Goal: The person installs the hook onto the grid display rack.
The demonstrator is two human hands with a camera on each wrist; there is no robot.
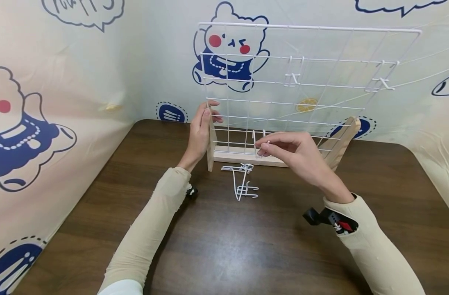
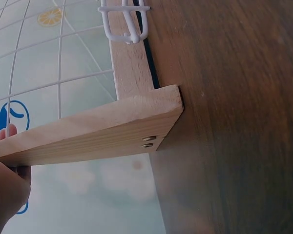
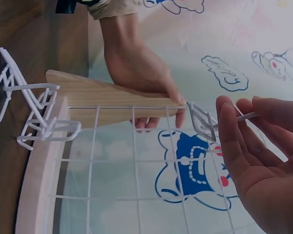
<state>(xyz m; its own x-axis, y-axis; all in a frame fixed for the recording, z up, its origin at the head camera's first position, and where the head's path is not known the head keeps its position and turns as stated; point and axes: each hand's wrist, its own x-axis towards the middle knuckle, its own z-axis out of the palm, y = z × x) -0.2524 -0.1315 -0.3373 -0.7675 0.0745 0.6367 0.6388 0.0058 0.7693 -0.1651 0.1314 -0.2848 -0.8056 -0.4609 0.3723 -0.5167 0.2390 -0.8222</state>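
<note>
A white wire grid (image 1: pixel 309 27) stands in a wooden frame on the table. My left hand (image 1: pixel 199 133) grips the frame's left wooden upright (image 2: pixel 93 134), with fingers reaching round to the grid side. In front of the grid's lower part, my right hand (image 1: pixel 300 157) pinches a white wire hook (image 3: pixel 201 122) between thumb and fingers. The right wrist view shows the hook's looped end sticking out past the fingertips. Whether this hook touches the grid cannot be told. Several loose white wire hooks (image 1: pixel 243 189) lie tangled on the table before the frame.
Two similar hooks hang high on the grid, one near the middle (image 1: pixel 293 77) and one at the right (image 1: pixel 381 82). A wooden bar (image 1: pixel 239 157) joins the left upright to the right upright (image 1: pixel 343 141). Behind the brown table (image 1: pixel 217 246) hangs a patterned cloth (image 1: pixel 154 53).
</note>
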